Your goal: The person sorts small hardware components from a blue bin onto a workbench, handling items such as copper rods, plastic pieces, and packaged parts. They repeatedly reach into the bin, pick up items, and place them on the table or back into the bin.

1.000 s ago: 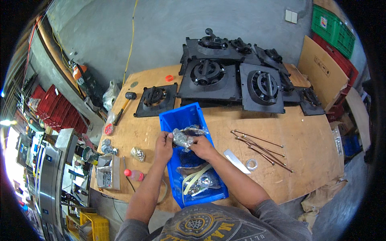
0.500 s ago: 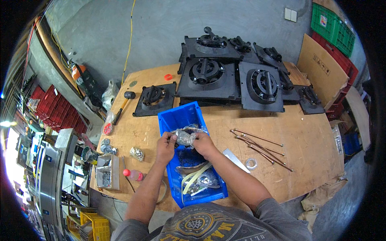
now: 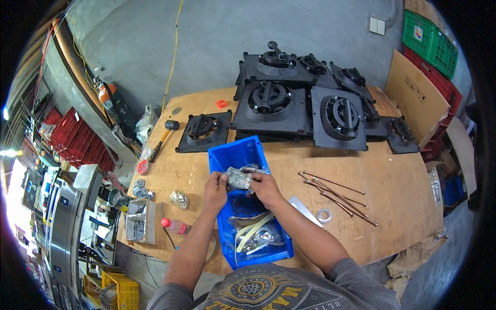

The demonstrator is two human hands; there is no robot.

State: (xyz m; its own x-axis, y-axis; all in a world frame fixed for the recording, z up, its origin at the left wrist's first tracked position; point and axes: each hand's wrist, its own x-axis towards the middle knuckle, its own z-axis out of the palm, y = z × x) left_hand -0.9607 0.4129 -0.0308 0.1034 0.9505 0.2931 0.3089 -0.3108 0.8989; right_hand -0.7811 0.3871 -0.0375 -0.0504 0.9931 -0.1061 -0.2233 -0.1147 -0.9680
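A crinkled clear plastic bag [image 3: 239, 179] is stretched between my two hands above a blue plastic bin [image 3: 219, 163]. My left hand [image 3: 215, 190] pinches the bag's left side between thumb and fingers. On its other side, my right hand [image 3: 264, 188] grips it the same way. What the bag contains is hard to make out. Dark small parts [image 3: 247, 204] lie in the middle of the bin below my wrists. Nearer me, the bin holds a pale yellow strip [image 3: 254, 231] and a clear bag of shiny metal pieces [image 3: 265, 236].
Black square burner plates [image 3: 271, 106] are stacked at the back. Several copper-coloured rods [image 3: 338, 199] and a tape roll [image 3: 324, 215] lie to the right. Leftward are a mallet [image 3: 164, 138], a bag of brass-coloured parts [image 3: 179, 200], a pink bottle [image 3: 174, 226] and a parts box [image 3: 140, 222].
The whole view has shifted slightly, so the bench sits a little lower and further right. Both hands keep their grip on the plastic bag, which has changed shape a little.
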